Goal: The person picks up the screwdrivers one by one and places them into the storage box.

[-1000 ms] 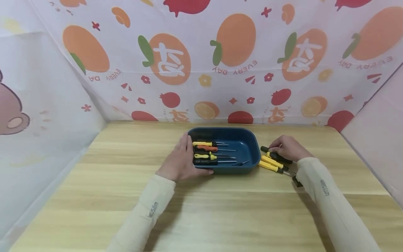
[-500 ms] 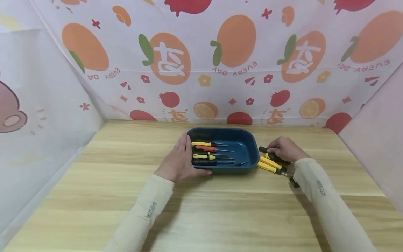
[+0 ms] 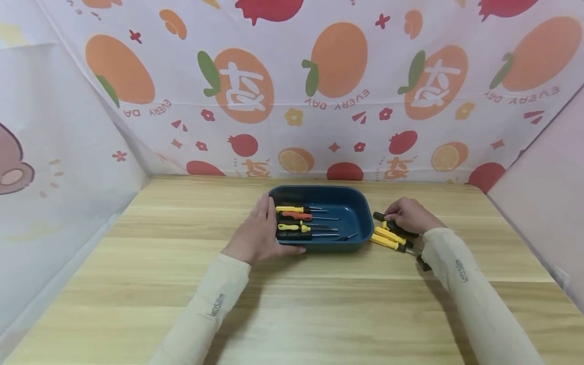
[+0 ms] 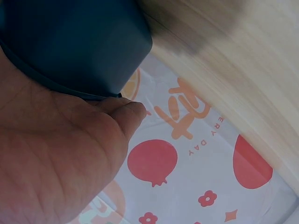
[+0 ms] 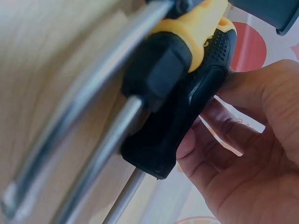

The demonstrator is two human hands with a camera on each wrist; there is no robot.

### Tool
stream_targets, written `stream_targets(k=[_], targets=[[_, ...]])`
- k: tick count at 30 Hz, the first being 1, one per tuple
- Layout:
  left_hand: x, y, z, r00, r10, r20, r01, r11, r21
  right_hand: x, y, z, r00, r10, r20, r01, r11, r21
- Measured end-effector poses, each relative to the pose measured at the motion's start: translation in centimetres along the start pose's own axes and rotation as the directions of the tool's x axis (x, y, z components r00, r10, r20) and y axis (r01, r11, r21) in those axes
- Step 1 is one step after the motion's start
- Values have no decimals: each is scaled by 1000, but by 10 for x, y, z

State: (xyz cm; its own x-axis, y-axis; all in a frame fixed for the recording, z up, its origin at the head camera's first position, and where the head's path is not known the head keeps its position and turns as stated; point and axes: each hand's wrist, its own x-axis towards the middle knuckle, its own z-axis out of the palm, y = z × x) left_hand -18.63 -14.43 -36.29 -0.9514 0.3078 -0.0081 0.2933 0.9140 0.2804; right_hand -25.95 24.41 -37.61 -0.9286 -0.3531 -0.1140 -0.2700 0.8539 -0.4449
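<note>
My left hand (image 3: 257,235) rests against the left end of a dark blue box (image 3: 337,248), fingers along its side and thumb along the front wall. In the left wrist view its fingertips reach the far end of the box rim (image 4: 74,94). To the right of the box, my right hand (image 3: 412,215) pinches a black-handled screwdriver (image 5: 187,107) between thumb and fingers. That screwdriver lies among other tools on the table. Beside it are two yellow-handled screwdrivers (image 3: 385,240), whose black collars and metal shafts show in the right wrist view.
Inside the box lie several screwdrivers side by side, among them an orange-handled one (image 3: 296,216) and a black-handled one (image 3: 294,235). A small dark pointed piece (image 3: 345,237) lies near them. A black block-like end (image 3: 423,263) shows by the right sleeve. A fruit-print cloth (image 3: 292,76) hangs behind the table.
</note>
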Motion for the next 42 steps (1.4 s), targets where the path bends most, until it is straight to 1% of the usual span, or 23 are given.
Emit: stream_targets(k=[2,6,8,14,18,24,27,32,35,39,42], targets=[[-1,0,0,1000,-2,0,2,1000,-1,0,0,1,1000,-8,0,8,1000,2],[0,-1,-1,1000,5,-14,-5,1000,-9,1,0,2,999,-50,-19,49,998,-30],[1,-1,-1,1000,10,-18,-11,1000,-8,2,1,2,998,-52,-23,51,998,-43],[3,0,1,1000,14,-7,-14,1000,3,0,1,2,1000,-13,-19,11,998,-65],[3,0,2,1000,21,-13,-21,1000,-3,-3,-2,-1,999,7,-47,-11,997,-71],[1,1,1,1000,4,-11,-4,1000,-11,-6,-14,-8,995,34,-95,-40,997,-59],[-1,1,0,1000,1,-13,-2,1000,-16,-7,-22,-12,993,28,-115,-35,998,-54],[-1,0,0,1000,8,-11,-8,1000,-5,-9,-36,-19,990,-4,-141,-2,999,-44],[0,0,1,1000,15,-12,-15,1000,-1,-9,-45,-21,984,-37,-175,29,998,-47],[-1,1,2,1000,0,-7,0,1000,2,-7,-60,-21,973,-91,-212,80,995,-58],[-1,3,2,1000,5,-8,-5,1000,13,-5,-71,-20,973,-99,-210,90,995,-51]])
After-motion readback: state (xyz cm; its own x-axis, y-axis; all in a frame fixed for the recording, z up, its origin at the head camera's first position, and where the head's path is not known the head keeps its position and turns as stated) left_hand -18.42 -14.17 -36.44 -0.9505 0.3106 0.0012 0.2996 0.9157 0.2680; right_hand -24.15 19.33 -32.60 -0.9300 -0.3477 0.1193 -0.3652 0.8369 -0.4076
